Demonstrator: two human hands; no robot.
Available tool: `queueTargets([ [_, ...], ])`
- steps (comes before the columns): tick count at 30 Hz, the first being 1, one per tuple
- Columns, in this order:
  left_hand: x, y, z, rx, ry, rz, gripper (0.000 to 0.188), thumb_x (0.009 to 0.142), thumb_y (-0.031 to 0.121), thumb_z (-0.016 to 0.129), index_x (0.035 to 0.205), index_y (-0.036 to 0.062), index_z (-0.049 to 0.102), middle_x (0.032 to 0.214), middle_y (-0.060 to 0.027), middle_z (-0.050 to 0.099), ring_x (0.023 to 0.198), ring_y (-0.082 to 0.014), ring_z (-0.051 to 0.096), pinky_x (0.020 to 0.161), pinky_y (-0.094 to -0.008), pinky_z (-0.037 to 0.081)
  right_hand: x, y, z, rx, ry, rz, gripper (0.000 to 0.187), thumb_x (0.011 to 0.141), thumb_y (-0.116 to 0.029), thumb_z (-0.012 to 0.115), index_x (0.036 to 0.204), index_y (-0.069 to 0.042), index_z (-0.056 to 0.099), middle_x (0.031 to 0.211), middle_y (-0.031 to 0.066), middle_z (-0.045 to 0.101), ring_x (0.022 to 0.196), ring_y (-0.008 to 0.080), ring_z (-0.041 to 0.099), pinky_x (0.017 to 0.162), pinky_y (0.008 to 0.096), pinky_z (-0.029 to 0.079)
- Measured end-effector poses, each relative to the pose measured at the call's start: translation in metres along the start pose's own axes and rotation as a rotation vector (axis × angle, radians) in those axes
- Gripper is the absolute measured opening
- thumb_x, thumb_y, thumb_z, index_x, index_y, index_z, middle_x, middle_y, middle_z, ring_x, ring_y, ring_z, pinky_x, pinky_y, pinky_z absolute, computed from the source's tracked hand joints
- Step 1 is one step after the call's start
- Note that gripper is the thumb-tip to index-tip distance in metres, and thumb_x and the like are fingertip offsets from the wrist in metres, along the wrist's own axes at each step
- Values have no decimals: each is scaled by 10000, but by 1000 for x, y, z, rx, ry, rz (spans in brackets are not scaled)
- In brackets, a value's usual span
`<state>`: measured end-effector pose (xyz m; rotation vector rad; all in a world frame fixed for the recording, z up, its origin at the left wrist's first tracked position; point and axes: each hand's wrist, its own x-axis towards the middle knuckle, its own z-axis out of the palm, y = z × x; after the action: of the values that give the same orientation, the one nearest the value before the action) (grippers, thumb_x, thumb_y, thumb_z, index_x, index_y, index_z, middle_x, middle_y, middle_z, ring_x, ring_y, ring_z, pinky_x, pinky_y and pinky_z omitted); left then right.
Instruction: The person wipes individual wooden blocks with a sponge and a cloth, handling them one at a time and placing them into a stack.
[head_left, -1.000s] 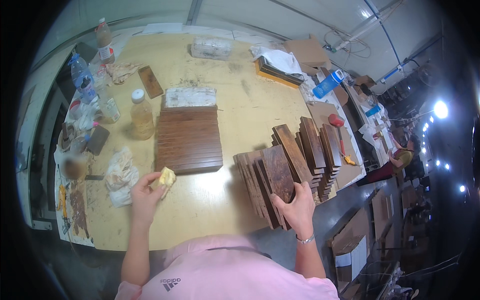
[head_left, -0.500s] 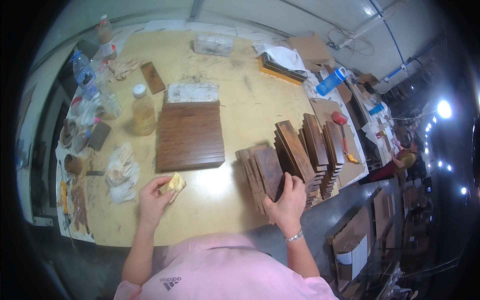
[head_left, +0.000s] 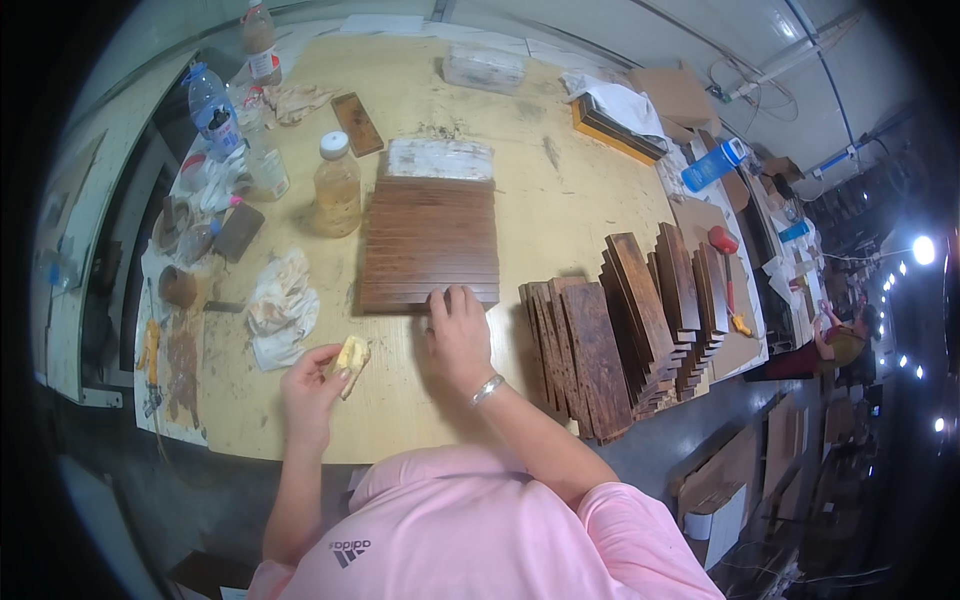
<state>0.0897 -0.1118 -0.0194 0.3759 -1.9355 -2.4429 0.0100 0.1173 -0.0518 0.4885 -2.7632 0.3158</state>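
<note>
My left hand (head_left: 312, 395) pinches a small yellow sponge (head_left: 352, 356) with a brown-stained edge, held over the near part of the table. To its right, my right hand (head_left: 460, 338) reaches the near edge of a tight row of brown wooden boards (head_left: 430, 240). Its bent fingers lie over the nearest board, and the thumb side is partly hidden. A white wrapped block (head_left: 440, 158) sits against the row's far end. Right of my hand lean rough dark boards (head_left: 597, 360), beside stacks of smoother boards (head_left: 640, 290) near the table's right edge.
Left of the row stand a white-capped jar of amber liquid (head_left: 337, 190), a crumpled stained cloth (head_left: 283, 310) and plastic bottles (head_left: 210, 105). A lone board (head_left: 357, 124) lies farther back. Rightward are a blue bottle (head_left: 715, 165) and a red-handled tool (head_left: 730, 285). Another person (head_left: 835, 340) is far right.
My right hand has left the rough dark boards and moved left to the near edge of the row. The left hand still holds the sponge. The whole view has shifted somewhat.
</note>
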Motion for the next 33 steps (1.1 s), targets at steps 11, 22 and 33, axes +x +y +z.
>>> queueTargets([
  [11,2,-2,8,-60,-11,-20,346,833,-101,640,1177,-79,613,1113,-120,651,1009,-150,622,898,-263,487,-2,8,2,60,-79,-30,138,805,-116,636,929,-101,577,908,116,569,842,309,554,714,420,467],
  [22,-35,30,50,603,-313,570,352,685,-11,767,1027,35,700,1061,-131,667,991,-268,645,883,-346,509,-21,-4,-50,1595,-458,974,157,916,-80,680,806,-84,569,755,-9,584,679,73,519,601,242,412],
  [33,32,68,27,673,-242,710,338,715,-45,753,1045,-6,696,1058,-130,671,979,-265,647,877,-339,508,-52,-5,-92,1356,-450,591,81,891,-38,660,848,-39,591,795,-26,584,760,58,514,703,230,436],
])
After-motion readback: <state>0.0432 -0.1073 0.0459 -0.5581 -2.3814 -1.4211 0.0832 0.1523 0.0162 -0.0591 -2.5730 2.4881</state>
